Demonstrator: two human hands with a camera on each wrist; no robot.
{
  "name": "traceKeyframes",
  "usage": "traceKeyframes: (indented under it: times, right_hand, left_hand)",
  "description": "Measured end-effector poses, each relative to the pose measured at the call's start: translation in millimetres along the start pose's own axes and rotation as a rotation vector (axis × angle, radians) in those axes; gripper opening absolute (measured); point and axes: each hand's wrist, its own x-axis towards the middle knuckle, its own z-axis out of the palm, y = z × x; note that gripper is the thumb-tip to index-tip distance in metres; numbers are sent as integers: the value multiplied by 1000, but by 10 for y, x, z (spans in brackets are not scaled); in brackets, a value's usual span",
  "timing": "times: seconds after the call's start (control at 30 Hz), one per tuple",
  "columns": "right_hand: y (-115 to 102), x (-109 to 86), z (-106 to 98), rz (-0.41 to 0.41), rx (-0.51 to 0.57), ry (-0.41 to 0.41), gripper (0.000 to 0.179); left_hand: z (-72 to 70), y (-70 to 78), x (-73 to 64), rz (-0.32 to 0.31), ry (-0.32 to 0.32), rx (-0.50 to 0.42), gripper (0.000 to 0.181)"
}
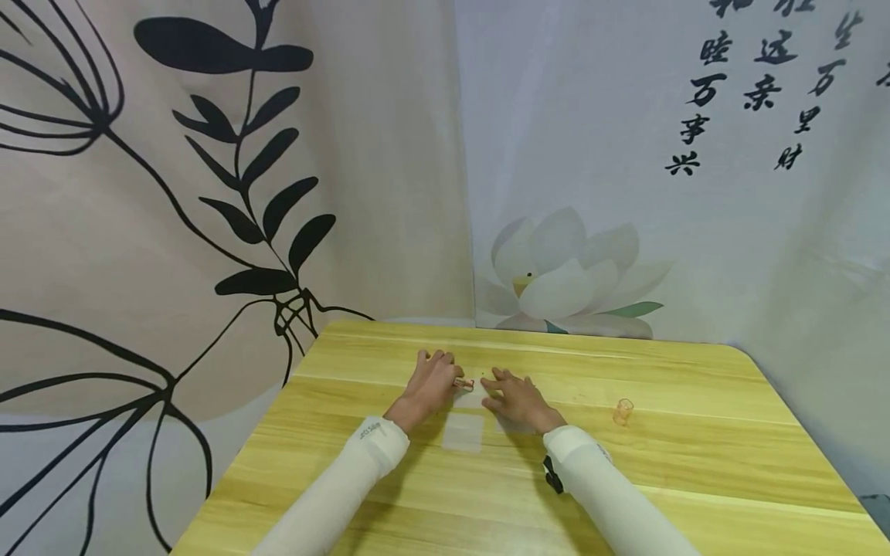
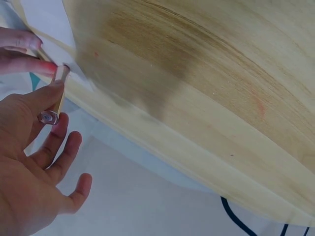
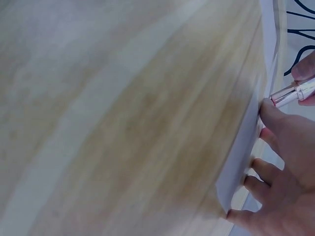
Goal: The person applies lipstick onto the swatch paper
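Observation:
My left hand point(image 1: 431, 384) pinches a small shiny rose-gold tube that looks like a lipstick point(image 2: 49, 117) between thumb and fingers. Its other fingers are spread in the left wrist view. The tube's tip points toward my right hand point(image 1: 518, 398) and sits close to that thumb in the right wrist view. My right hand's fingers are spread along a white paper square point(image 3: 236, 147), touching its edge. One fingertip of the right hand looks red. Another pale paper square point(image 1: 462, 432) lies nearer, between the forearms. The tube's exact contact with the paper cannot be made out.
A clear orange-tinted cylinder point(image 1: 623, 411) stands on the wooden table point(image 1: 695, 463) to the right. Part of another pale sheet point(image 1: 511, 425) shows under the right wrist. Faint red smudges point(image 2: 260, 105) mark the wood. A printed curtain point(image 1: 389, 154) hangs behind the table's far edge.

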Motion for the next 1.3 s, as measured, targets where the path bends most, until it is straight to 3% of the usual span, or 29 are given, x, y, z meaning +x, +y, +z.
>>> traceKeyframes:
  times: [1.3]
  right_hand:
    - [-1,22,-14,11,-47,-20,51]
  left_hand:
    - [-38,14,-80,4,-25,-25,15]
